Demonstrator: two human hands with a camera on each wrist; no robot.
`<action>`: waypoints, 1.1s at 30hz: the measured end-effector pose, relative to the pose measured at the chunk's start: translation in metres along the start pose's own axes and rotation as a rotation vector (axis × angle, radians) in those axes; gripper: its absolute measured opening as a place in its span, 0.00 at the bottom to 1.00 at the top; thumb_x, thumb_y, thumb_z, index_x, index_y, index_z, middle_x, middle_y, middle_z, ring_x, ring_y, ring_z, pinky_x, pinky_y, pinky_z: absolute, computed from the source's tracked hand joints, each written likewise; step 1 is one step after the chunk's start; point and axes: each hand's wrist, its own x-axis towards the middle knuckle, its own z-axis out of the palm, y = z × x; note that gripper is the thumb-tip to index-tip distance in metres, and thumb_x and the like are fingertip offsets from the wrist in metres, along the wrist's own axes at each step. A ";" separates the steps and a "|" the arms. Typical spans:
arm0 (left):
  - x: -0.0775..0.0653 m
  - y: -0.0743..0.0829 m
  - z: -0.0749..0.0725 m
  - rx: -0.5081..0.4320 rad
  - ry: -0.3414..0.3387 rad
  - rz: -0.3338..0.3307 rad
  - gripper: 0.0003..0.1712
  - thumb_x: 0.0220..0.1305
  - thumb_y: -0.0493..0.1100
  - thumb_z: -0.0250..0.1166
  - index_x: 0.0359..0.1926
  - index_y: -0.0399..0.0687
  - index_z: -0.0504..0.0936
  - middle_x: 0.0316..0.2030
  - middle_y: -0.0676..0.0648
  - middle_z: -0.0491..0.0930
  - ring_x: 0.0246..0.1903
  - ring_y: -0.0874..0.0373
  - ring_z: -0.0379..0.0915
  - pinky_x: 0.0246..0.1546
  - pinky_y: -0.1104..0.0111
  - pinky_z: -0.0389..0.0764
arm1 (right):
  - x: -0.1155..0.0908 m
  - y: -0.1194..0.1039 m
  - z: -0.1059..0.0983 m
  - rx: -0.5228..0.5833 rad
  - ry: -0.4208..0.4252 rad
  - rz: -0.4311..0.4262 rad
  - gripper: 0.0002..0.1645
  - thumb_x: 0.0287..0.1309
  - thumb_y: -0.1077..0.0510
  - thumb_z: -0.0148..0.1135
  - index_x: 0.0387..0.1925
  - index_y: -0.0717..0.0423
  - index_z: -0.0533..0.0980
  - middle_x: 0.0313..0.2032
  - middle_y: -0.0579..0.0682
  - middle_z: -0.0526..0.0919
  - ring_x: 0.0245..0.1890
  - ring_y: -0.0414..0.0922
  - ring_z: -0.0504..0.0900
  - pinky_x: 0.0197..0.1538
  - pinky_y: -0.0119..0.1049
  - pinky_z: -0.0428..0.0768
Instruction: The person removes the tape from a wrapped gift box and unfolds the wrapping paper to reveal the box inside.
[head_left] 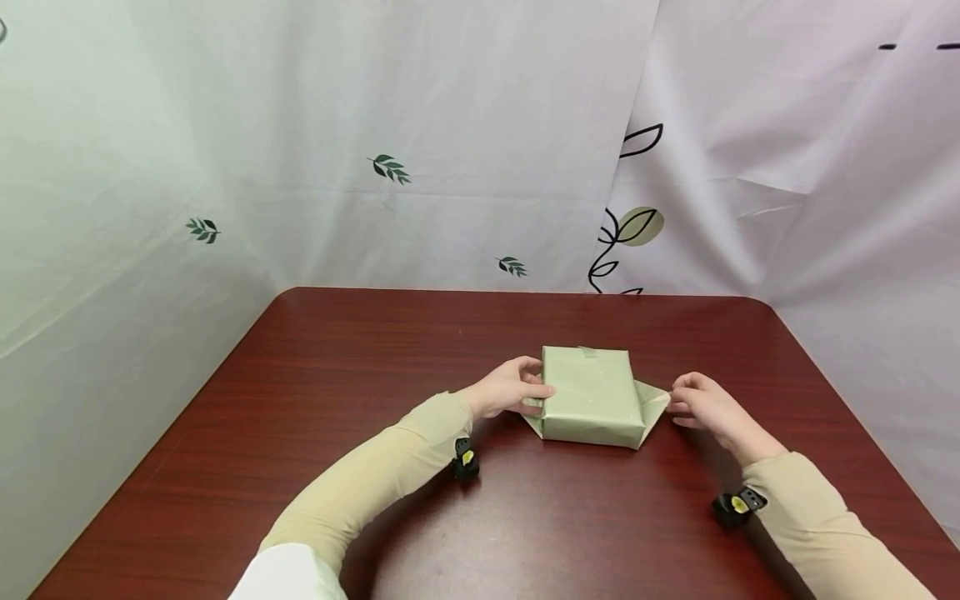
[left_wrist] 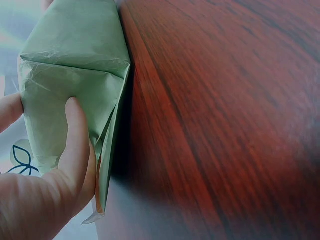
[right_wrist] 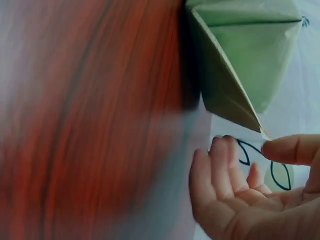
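A box wrapped in pale green paper (head_left: 588, 396) lies on the table, with pointed paper flaps jutting from its left and right ends. My left hand (head_left: 510, 388) is at the left end. One fairly straight finger (left_wrist: 76, 130) presses on that end's folded paper, above a lower flap (left_wrist: 106, 170) with clear tape at its tip (left_wrist: 93, 218). At the right end, my right hand (head_left: 705, 407) pinches a bit of tape (right_wrist: 265, 134) at the tip of the outstretched flap (right_wrist: 227, 90). Its other fingers (right_wrist: 220, 167) are spread loosely below.
The dark red-brown wooden table (head_left: 360, 350) extends around the box. White curtains (head_left: 450, 100) with leaf prints hang behind it and on both sides. Strapped to the wrists are small black cameras, one on the left (head_left: 465, 460) and one on the right (head_left: 738, 506).
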 end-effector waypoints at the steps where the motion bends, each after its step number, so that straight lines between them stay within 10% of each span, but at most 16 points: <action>1: 0.000 0.000 0.000 0.001 0.000 0.001 0.37 0.62 0.32 0.61 0.69 0.34 0.54 0.50 0.35 0.68 0.37 0.57 0.74 0.45 0.55 0.81 | 0.000 0.000 -0.001 -0.054 0.017 -0.007 0.10 0.63 0.64 0.43 0.42 0.70 0.61 0.35 0.50 0.75 0.31 0.32 0.77 0.37 0.31 0.79; 11: -0.001 0.002 0.001 0.005 0.003 0.003 0.37 0.62 0.32 0.61 0.68 0.34 0.55 0.50 0.35 0.68 0.36 0.57 0.74 0.45 0.56 0.81 | -0.001 0.005 -0.008 -0.662 0.058 0.014 0.32 0.58 0.57 0.49 0.60 0.71 0.55 0.56 0.83 0.48 0.54 0.79 0.46 0.47 0.69 0.54; 33: -0.004 0.001 0.001 -0.008 0.006 -0.002 0.36 0.62 0.32 0.61 0.68 0.33 0.55 0.47 0.38 0.69 0.36 0.57 0.73 0.44 0.55 0.81 | -0.005 0.008 -0.030 -0.709 0.046 0.011 0.39 0.59 0.51 0.55 0.63 0.69 0.53 0.56 0.84 0.46 0.53 0.81 0.47 0.45 0.73 0.56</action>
